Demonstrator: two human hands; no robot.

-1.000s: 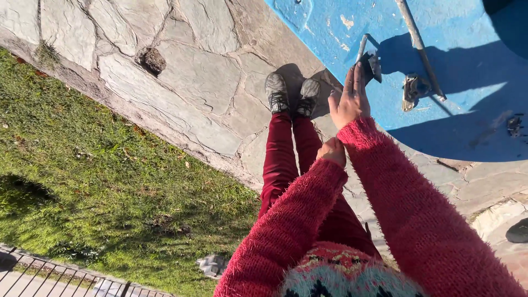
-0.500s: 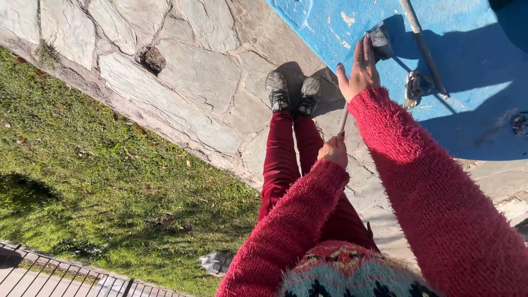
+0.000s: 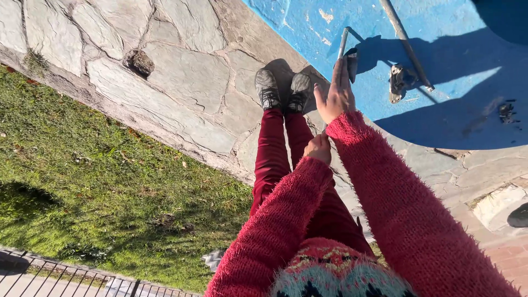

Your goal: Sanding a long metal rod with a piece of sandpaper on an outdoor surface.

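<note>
My right hand (image 3: 335, 94) is held out flat over the pavement edge, fingers straight and together, holding nothing. My left hand (image 3: 319, 148) is closed just below it, its fingers pinching the fuzzy red cuff of my right sleeve (image 3: 345, 125). Both arms wear the same red knit sweater. Beneath the hands are my dark red trousers (image 3: 270, 148) and two grey shoes (image 3: 268, 88), standing side by side on flagstones. Whether anything thin lies between the hands I cannot tell.
A blue painted surface (image 3: 456, 104) fills the upper right, with a long metal pole (image 3: 407, 44), a short pipe (image 3: 344, 41) and a small bracket (image 3: 399, 82). Stone paving (image 3: 181, 77) carries a loose rock (image 3: 140, 61). Grass (image 3: 99, 187) lies left, a metal fence (image 3: 55, 275) bottom left.
My right hand rose toward the blue surface, then came back a little lower and left. My left hand stayed at the right cuff. The view shifted slightly.
</note>
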